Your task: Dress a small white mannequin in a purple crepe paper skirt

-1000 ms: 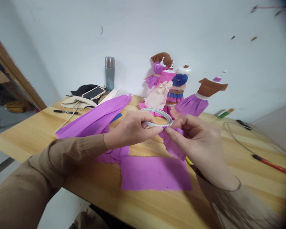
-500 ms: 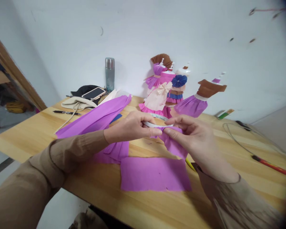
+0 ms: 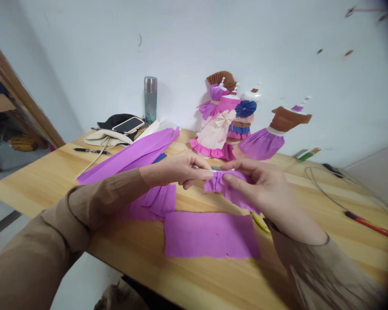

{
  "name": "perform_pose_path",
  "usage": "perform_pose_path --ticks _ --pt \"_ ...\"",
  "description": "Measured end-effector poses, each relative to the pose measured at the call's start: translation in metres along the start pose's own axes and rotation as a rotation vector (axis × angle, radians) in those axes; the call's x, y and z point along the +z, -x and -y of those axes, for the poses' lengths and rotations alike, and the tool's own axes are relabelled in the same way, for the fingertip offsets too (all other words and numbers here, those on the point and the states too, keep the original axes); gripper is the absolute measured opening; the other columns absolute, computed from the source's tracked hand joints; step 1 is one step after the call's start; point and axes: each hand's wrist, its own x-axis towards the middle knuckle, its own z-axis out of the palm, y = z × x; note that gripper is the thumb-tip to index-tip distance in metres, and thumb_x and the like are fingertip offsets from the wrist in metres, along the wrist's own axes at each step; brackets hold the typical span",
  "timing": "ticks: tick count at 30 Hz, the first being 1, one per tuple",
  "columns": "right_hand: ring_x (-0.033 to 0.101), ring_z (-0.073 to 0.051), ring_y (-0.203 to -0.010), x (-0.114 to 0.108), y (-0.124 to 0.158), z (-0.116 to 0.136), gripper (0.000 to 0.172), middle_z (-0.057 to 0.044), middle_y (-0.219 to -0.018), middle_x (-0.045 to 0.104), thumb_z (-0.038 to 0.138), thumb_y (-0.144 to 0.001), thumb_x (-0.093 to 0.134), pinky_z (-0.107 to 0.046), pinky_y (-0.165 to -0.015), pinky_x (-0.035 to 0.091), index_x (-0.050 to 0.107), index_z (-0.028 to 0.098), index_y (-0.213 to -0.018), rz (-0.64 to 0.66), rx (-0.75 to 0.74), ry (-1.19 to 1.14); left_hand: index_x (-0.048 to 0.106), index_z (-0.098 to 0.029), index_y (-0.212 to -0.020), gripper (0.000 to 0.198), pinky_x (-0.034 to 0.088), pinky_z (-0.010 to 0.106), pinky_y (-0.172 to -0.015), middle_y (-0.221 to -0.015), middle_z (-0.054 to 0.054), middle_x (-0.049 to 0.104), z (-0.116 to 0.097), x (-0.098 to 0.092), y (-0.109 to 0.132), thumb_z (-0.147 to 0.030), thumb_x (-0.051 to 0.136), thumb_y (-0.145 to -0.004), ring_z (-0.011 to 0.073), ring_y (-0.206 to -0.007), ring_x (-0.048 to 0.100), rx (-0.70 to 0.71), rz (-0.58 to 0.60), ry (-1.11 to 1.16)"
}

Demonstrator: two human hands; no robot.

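Between my hands is a pale band with gathered purple paper hanging from its near side. My left hand pinches the band's left end between thumb and fingers. On the right, my right hand is closed on the purple paper and the band, thumb in front and fingers behind. Below them a flat purple rectangle lies on the wooden table. A larger folded purple sheet lies behind my left forearm.
Small dressed forms stand by the wall, another leaning right of them. A bottle, a phone and a pen are at the back left. A red-handled tool with a cable lies right; something yellow is beneath my right wrist.
The band has tilted, so its open loop no longer shows and more of the gathered purple paper is visible. Both hands still hold on. The view has shifted slightly.
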Motion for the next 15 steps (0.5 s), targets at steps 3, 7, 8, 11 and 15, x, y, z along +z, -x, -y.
perform_pose_path --ticks 3,7,8,11,15 --pt "0.059 -0.015 -0.051 0.0008 -0.0008 0.0027 0.011 -0.003 -0.062 0.07 0.03 -0.075 0.068 -0.026 -0.046 0.044 0.069 0.019 -0.072 0.042 -0.024 0.02 0.07 -0.013 -0.082 0.024 0.032 0.017 -0.044 -0.043 -0.006 0.049 -0.0023 -0.0038 0.0016 -0.036 0.063 -0.087 0.0052 -0.04 0.042 -0.029 0.053 -0.035" --pt "0.059 -0.015 -0.052 0.0032 -0.0003 0.0091 0.012 -0.003 -0.062 0.069 0.029 -0.076 0.065 -0.026 -0.048 0.045 0.068 0.018 -0.071 0.054 -0.042 0.07 0.068 -0.014 -0.076 0.036 0.029 0.018 -0.042 -0.044 -0.006 0.045 -0.0053 -0.0034 0.0032 -0.047 0.059 -0.088 0.0063 -0.04 0.044 -0.037 0.049 -0.102" --pt "0.06 -0.016 -0.053 0.0038 -0.0001 0.0095 0.012 -0.003 -0.063 0.07 0.029 -0.076 0.065 -0.027 -0.049 0.045 0.068 0.018 -0.072 0.044 -0.05 0.082 0.066 -0.014 -0.072 0.038 0.028 0.019 -0.041 -0.044 -0.006 0.043 -0.0054 -0.0024 0.0033 -0.048 0.059 -0.088 0.0063 -0.04 0.043 -0.034 0.032 -0.13" --pt "0.061 -0.016 -0.055 0.0057 0.0007 0.0062 0.013 -0.004 -0.066 0.071 0.03 -0.076 0.065 -0.027 -0.051 0.046 0.07 0.018 -0.076 0.016 -0.068 0.121 0.058 -0.014 -0.062 0.04 0.025 0.021 -0.043 -0.044 -0.007 0.036 -0.0036 0.0009 0.0027 -0.043 0.056 -0.09 0.0054 -0.041 0.038 0.016 -0.01 -0.23" --pt "0.056 -0.014 -0.051 0.0087 0.0019 -0.0001 0.014 -0.002 -0.063 0.067 0.029 -0.077 0.065 -0.026 -0.048 0.041 0.071 0.017 -0.08 0.013 -0.091 0.168 0.044 -0.014 -0.051 0.042 0.02 0.024 -0.05 -0.052 -0.006 0.028 -0.0006 0.0025 0.0028 -0.029 0.055 -0.089 0.0047 -0.05 0.026 0.191 -0.058 -0.39"
